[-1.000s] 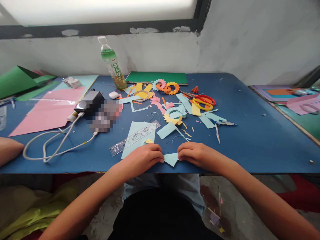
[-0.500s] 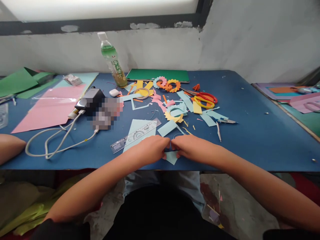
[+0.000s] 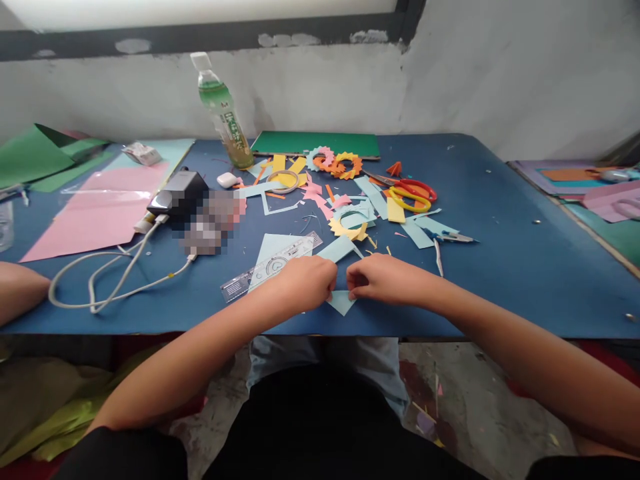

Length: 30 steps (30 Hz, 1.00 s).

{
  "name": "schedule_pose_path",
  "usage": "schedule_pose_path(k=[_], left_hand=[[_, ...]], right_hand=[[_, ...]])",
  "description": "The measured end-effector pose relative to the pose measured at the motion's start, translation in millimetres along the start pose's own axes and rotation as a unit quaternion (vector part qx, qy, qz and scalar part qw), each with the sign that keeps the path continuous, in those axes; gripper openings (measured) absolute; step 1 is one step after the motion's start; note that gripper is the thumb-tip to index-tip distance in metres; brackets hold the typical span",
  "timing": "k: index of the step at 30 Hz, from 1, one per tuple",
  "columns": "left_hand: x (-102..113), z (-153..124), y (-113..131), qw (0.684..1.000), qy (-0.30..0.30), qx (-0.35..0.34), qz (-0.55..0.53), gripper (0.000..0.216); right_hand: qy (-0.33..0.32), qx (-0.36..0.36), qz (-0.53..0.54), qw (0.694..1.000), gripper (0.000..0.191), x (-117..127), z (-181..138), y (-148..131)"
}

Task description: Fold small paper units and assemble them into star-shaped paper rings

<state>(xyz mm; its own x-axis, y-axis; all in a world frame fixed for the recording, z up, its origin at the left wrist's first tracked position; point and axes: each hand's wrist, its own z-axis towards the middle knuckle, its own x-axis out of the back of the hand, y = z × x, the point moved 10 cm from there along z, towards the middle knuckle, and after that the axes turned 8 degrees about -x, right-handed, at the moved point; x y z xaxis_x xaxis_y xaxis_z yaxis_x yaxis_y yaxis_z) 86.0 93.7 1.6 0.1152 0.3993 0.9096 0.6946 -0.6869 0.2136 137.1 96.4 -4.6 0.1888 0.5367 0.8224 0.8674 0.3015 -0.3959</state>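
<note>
A small light-blue piece of paper [image 3: 343,304], pointed toward me, lies between my hands near the table's front edge. My left hand [image 3: 314,280] is closed on its left corner. My right hand [image 3: 376,278] pinches the right corner between thumb and fingers. Just beyond my left hand is another light-blue paper strip [image 3: 338,249], partly hidden by that hand. To the left, a clear ruler [image 3: 273,268] lies slanted across a light-blue sheet [image 3: 273,248], and my left forearm passes close to its lower side.
Paper scraps, scissors [image 3: 413,194], a compass [image 3: 453,237], a tape roll [image 3: 283,181] and toothed paper rings [image 3: 346,166] lie beyond my hands. A bottle [image 3: 227,120], a black charger [image 3: 179,194] and its white cable [image 3: 120,303] are leftward. Another person's arm [image 3: 23,292] rests at far left.
My hands have moved slightly apart, and my right fingers have lifted and opened into a looser pinch. The view has shifted a little. The blue paper stays between the hands.
</note>
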Motion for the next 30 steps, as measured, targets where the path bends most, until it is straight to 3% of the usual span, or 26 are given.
schedule_pose_path(k=[9, 13, 18, 25, 30], left_hand=[[-3.5, -13.2, 12.2, 0.993, 0.077, -0.047, 0.077, 0.020], [-12.9, -25.0, 33.1, 0.975, 0.101, -0.083, 0.182, 0.022], [-23.2, -32.8, 46.1, 0.957, 0.113, -0.097, 0.249, 0.024], [-29.5, -40.1, 39.1, 0.972, 0.064, -0.086, 0.208, 0.032], [-29.9, -40.2, 39.8, 0.973, 0.080, -0.090, 0.194, 0.036]], right_hand=[[0.137, 0.096, -0.019, 0.986, 0.017, -5.2, -13.4, 3.7], [0.260, 0.188, -0.145, 0.936, 0.025, -9.2, -38.3, -16.4], [0.300, 0.227, -0.253, 0.891, 0.028, -20.9, -53.4, -30.1], [0.277, 0.201, -0.197, 0.919, 0.030, -20.2, -52.0, -10.6], [0.276, 0.171, -0.116, 0.939, 0.026, -4.3, -56.0, 9.3]])
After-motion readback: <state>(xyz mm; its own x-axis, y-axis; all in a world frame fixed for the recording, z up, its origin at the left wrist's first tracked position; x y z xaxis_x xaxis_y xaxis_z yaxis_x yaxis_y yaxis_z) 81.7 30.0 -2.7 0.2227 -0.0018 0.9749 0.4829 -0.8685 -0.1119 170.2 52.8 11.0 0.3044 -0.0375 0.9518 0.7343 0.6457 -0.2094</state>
